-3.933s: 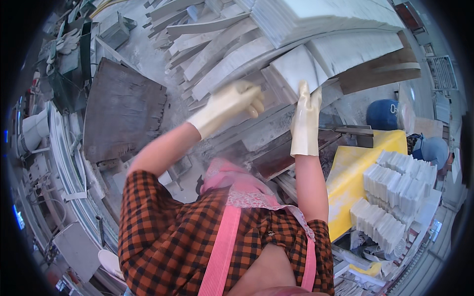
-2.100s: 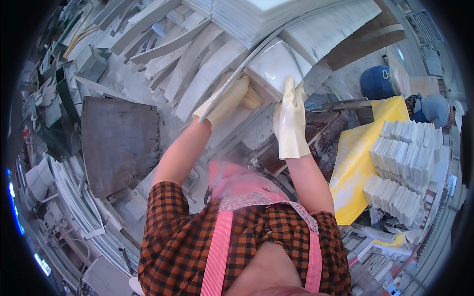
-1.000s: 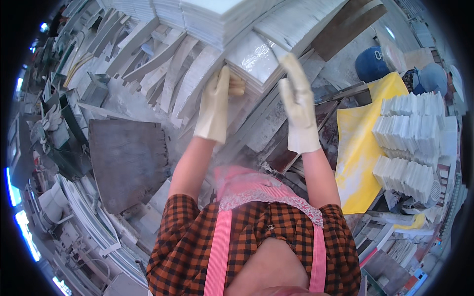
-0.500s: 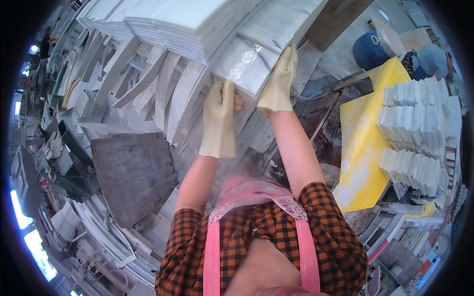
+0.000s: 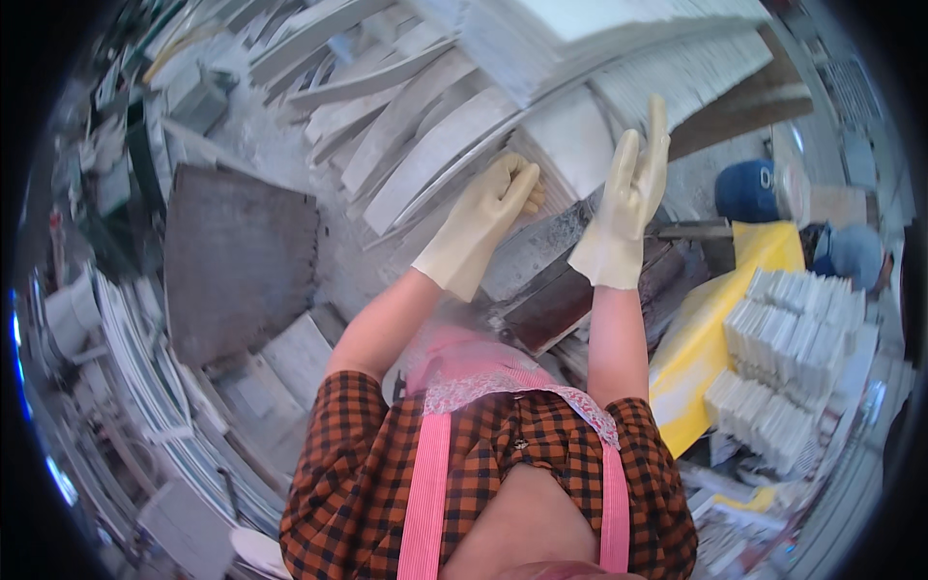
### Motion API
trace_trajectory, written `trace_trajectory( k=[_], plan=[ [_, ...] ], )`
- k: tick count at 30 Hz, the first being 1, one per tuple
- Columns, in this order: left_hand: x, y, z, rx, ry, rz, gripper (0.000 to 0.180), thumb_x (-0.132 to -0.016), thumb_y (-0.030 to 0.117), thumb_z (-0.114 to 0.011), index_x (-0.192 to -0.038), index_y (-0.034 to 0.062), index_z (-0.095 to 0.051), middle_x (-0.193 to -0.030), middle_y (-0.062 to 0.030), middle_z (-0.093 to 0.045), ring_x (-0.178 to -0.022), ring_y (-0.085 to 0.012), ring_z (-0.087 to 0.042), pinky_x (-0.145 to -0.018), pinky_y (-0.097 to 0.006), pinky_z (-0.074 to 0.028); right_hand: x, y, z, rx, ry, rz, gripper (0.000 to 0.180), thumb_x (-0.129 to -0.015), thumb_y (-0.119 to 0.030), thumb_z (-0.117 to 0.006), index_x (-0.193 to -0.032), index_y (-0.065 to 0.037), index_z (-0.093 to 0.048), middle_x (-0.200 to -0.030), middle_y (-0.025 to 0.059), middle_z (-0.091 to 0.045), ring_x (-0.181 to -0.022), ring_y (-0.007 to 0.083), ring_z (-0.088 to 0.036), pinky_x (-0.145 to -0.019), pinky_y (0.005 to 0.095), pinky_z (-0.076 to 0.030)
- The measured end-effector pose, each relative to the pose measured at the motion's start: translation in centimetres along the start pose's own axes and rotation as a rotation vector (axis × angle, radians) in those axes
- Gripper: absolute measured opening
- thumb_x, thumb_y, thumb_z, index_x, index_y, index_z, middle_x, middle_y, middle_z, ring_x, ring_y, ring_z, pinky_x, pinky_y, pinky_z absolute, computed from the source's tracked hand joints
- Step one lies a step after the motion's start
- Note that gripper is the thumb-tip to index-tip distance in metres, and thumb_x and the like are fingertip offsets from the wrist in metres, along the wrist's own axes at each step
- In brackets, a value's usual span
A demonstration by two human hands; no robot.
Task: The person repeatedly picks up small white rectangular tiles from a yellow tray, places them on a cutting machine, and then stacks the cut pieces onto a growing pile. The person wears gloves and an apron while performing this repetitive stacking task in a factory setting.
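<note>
Both my hands wear cream rubber gloves. A stack of white marble tiles [image 5: 570, 145] lies ahead of me, its thin layered edges facing my hands. My left hand [image 5: 488, 203] is closed at the stack's near edge, thumb side up and fingers curled in; whatever they might hold is hidden. On the stack's right side my right hand [image 5: 626, 208] is open, its fingers stretched out and pointing away from me. A row of tiles standing on edge [image 5: 681, 82] continues behind the stack, beyond my right fingertips.
A taller pile of white slabs [image 5: 522, 48] rises at the far side. Curved stone pieces [image 5: 440, 150] lie to the left, near a dark square board [image 5: 237, 261]. On the right are a yellow sheet [image 5: 710, 338], bundled white tiles [image 5: 788, 338] and a blue drum [image 5: 744, 190].
The view has swung, so the stack sits further right. My right hand has come back from the stack's far right side and stretched its fingers; my left hand stays by the near edge.
</note>
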State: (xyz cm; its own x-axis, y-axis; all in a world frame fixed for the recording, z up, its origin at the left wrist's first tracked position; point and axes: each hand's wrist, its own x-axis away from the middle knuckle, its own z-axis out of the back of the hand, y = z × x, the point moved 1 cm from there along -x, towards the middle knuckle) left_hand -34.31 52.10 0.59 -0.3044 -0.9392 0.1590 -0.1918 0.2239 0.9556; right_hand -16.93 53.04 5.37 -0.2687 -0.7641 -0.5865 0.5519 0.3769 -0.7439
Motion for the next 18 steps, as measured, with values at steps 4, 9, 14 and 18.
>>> trace_trajectory(
  k=[4, 9, 14, 18],
  plan=[
    [1.2, -1.5, 1.5, -0.236, 0.400, -0.034, 0.037, -0.101, 0.036, -0.061, -0.111, 0.0009, -0.068, -0.104, -0.0140, -0.072, -0.092, -0.0221, -0.069, -0.086, -0.036, -0.054, -0.1, 1.1, 0.0, 0.341, -0.130, 0.217, 0.048, -0.102, -0.023, -0.057, -0.145, -0.003, -0.056, -0.149, 0.0214, -0.054, -0.145, 0.0416, -0.041, -0.123, 0.0511, -0.021],
    [1.9, -1.5, 1.1, -0.458, 0.616, 0.046, 0.043, -0.101, 0.034, -0.060, -0.124, -0.0009, -0.069, -0.103, -0.0151, -0.074, -0.095, -0.0310, -0.070, -0.091, -0.041, -0.052, 0.3, 1.6, -0.2, 0.329, -0.125, 0.180, 0.048, -0.105, -0.025, -0.053, -0.147, -0.001, -0.052, -0.153, 0.0218, -0.049, -0.147, 0.0387, -0.039, -0.124, 0.0496, -0.019],
    [2.1, -1.8, 1.7, -0.380, 0.527, -0.059, 0.036, -0.102, 0.028, -0.058, -0.117, -0.0023, -0.070, -0.100, -0.0124, -0.073, -0.090, -0.0209, -0.071, -0.083, -0.033, -0.056, 2.4, 1.1, 1.6, 0.038, 0.067, -0.105, 0.051, -0.111, -0.024, -0.043, -0.154, 0.002, -0.039, -0.161, 0.0176, -0.039, -0.151, 0.0289, -0.035, -0.126, 0.0400, -0.021],
    [0.9, -1.3, 1.8, -0.320, 0.292, -0.044, 0.032, -0.102, 0.025, -0.056, -0.111, -0.0027, -0.069, -0.097, -0.0106, -0.072, -0.088, -0.0158, -0.071, -0.079, -0.030, -0.057, 5.2, 2.8, 2.9, -0.417, 0.245, -0.580, 0.055, -0.112, -0.031, -0.040, -0.157, 0.000, -0.033, -0.164, 0.0165, -0.033, -0.154, 0.0237, -0.028, -0.127, 0.0350, -0.019]
  ],
)
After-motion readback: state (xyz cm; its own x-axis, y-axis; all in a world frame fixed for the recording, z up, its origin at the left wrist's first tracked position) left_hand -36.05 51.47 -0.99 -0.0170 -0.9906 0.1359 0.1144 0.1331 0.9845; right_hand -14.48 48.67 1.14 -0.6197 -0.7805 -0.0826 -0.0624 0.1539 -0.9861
